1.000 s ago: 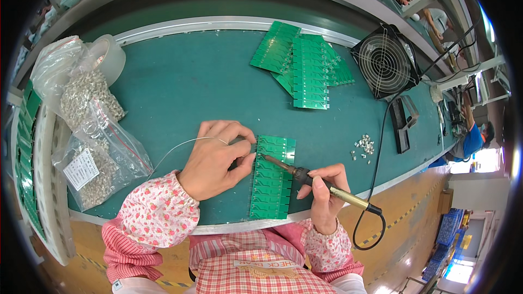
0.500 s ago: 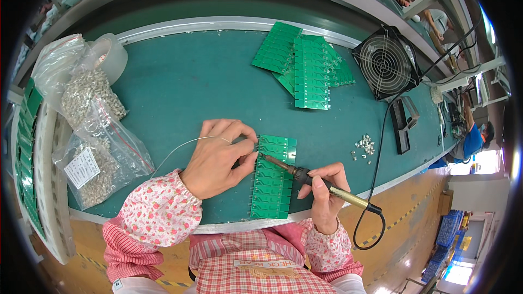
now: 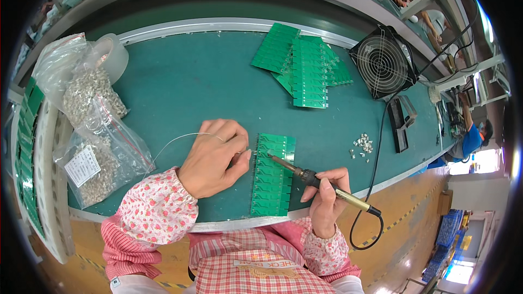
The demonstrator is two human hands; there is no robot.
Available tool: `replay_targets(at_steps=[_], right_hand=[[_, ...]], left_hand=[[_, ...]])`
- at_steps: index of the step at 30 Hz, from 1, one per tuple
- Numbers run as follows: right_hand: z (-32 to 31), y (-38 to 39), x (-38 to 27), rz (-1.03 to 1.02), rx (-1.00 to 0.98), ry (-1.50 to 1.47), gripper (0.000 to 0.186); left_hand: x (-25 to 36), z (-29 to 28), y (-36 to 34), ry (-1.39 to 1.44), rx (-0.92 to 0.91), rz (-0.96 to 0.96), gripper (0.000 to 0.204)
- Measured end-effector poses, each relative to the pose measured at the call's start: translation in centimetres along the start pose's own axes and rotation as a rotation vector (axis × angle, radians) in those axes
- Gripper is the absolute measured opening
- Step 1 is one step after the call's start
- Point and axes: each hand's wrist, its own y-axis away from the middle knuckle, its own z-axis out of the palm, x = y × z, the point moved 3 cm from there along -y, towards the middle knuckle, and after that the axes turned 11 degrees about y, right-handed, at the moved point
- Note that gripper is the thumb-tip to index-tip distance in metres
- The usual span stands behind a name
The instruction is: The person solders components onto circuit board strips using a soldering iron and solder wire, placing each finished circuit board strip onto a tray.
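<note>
Holding Wire and Iron at a Green Board

The right hand [image 3: 327,198] curls its fingers round a soldering iron [image 3: 354,200], its tip at the circuit board's [image 3: 272,190] upper part; contact is too small to judge. Thin wire [image 3: 190,134] runs into the left hand [image 3: 213,160], pinched there by thumb and forefinger, its end hard to make out. The board lies just right of those fingertips, its lower end near the table rim [image 3: 239,224]. Ahead of the left knuckles, green tabletop [image 3: 180,87] gives room; farther right, stacked boards [image 3: 310,76] partly hide one another. Well left of the left fingers, a bag [image 3: 111,152] bears a white label [image 3: 83,166], its print too fine to read. Below both hands, a lettered apron [image 3: 256,280] is cut off.
</note>
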Motion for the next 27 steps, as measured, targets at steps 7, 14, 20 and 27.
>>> replay_targets(at_steps=[7, 14, 20, 27], right_hand=[[0.80, -0.42, -0.24, 0.020, -0.067, 0.029, 0.016], [0.86, -0.56, -0.13, 0.030, -0.087, 0.058, 0.016], [0.82, -0.53, -0.06, 0.033, -0.085, 0.060, 0.016], [0.77, -0.34, -0.11, -0.003, -0.088, 0.060, 0.016]], left_hand=[[0.34, 0.46, -0.33, -0.066, 0.038, 0.083, 0.009], [0.36, 0.62, -0.43, -0.078, 0.024, 0.095, 0.011], [0.44, 0.73, -0.46, -0.091, 0.034, 0.108, 0.011], [0.53, 0.75, -0.49, -0.105, 0.049, 0.110, 0.012]])
